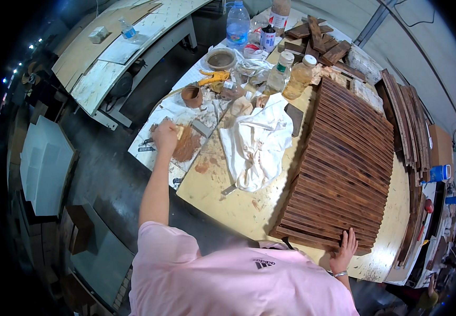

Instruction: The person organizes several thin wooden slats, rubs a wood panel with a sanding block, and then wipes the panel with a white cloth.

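Observation:
My left hand (164,137) is closed just beside a patch of reddish-brown powder (187,145) on the white, stained end of the bench. A small pale bit shows at its fingers, too small to name. A grey block (201,128) lies at the powder's right edge, and a brown cup (192,97) stands beyond it. My right hand (345,250) rests with fingers apart on the near edge of a dark brown ribbed wooden panel (343,168), made of many parallel slats. Between the hands, a crumpled white cloth (257,142) lies on the yellowish board.
Two bottles with liquid (299,78), a big water bottle (237,25), a round bowl (220,59) and a yellow-handled tool (213,77) crowd the far side. Wood offcuts (320,42) are piled behind the panel; long slats (407,121) lie right. Another table (88,79) stands left.

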### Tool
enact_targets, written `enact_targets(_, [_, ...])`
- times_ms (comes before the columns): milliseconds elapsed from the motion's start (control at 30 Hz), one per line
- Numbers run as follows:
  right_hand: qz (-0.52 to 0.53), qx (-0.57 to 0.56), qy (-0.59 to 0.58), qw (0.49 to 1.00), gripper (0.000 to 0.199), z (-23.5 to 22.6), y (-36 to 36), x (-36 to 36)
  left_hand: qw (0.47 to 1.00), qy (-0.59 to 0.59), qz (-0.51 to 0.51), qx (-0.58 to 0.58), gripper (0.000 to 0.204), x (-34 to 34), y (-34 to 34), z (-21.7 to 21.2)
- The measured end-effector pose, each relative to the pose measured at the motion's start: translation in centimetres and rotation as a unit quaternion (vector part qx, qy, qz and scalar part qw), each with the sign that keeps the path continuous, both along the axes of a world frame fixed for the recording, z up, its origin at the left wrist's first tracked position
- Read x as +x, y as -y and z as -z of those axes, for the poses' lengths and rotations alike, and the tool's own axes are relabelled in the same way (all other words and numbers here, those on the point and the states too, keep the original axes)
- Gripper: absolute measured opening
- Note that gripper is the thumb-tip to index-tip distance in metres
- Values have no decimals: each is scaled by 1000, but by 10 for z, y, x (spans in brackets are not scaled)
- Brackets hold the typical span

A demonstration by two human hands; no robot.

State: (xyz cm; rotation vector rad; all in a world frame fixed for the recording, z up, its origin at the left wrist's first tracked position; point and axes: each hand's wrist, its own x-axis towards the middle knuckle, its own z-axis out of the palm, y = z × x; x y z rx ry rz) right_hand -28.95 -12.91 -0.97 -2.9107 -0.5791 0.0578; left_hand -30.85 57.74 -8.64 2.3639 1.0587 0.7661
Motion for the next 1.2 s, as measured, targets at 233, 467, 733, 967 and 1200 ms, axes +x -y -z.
enact_targets(233, [14, -28, -11, 999, 106, 0, -5, -1, 990, -12, 74, 119, 7, -14, -7, -3])
enact_targets(467, [12, -34, 0, 999, 105, 0, -5, 1, 999, -4, 0, 42, 11, -23, 0, -9])
enact_targets(733, [7, -36, -1, 999, 107, 2, -2, -1, 997, 29, -26, 61, 6, -39, -6, -11])
enact_targets(967, [-3, -18, 7, 1000, 107, 4, -2, 0, 995, 10, -1, 95, 5, -45, -1, 7])
enact_targets(1200, [-8, -18, 14, 1000, 107, 3, -2, 1, 1000, 8, -5, -23, 6, -41, 12, 4])
